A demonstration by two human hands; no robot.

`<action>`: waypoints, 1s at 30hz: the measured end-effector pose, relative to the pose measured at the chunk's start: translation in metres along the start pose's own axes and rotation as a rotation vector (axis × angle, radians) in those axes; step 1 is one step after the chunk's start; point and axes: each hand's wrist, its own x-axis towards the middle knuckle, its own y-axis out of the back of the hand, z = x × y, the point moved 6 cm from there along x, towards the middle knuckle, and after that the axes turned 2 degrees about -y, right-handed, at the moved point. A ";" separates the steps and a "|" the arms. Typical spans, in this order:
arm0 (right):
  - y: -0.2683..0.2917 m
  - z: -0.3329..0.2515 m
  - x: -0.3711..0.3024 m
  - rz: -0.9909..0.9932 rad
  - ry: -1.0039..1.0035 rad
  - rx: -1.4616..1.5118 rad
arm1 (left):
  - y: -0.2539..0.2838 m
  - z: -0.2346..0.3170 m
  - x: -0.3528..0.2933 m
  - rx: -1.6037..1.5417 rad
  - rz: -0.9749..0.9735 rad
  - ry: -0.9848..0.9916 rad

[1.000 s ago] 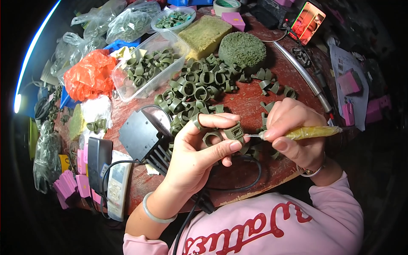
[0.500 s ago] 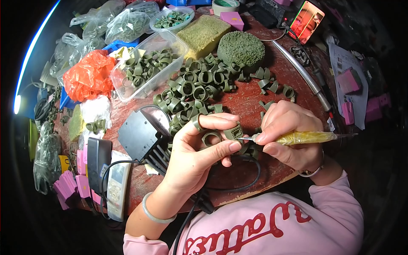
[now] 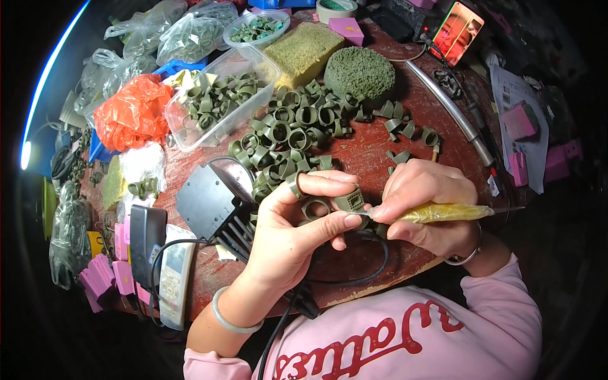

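Between the thumb and fingers of my left hand [image 3: 291, 221] sits a dark green ring [image 3: 350, 199] with a square top marked by a grid of small pits. Another green ring [image 3: 295, 185] is around one of its fingers. My right hand [image 3: 434, 202] is closed on a thin pointed carving tool [image 3: 443, 213] whose handle is wrapped in yellow. The tool's tip is close to the lower edge of the square top, by my left thumb; whether it touches cannot be made out. A pile of similar green rings [image 3: 297, 126] lies just beyond my hands.
A clear plastic tub [image 3: 183, 136] of green pieces stands left of the pile. Behind are a yellow sponge block [image 3: 304, 54] and a round green block [image 3: 359, 73]. A black box with fins [image 3: 206, 199] and cables lie left of my hands; a silver tube [image 3: 443, 101] curves at right.
My right hand has shifted slightly left, and the carving tool has moved with it, its tip lower against the ring. My left hand has barely moved.
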 end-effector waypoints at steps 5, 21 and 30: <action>0.007 0.000 -0.003 0.096 -0.038 0.084 | -0.001 0.000 0.000 -0.035 0.010 0.019; 0.004 -0.006 0.001 0.054 0.054 -0.074 | 0.000 0.000 0.000 -0.012 0.047 0.038; 0.002 -0.008 0.002 0.016 0.050 -0.102 | -0.001 0.000 0.000 0.022 0.061 0.019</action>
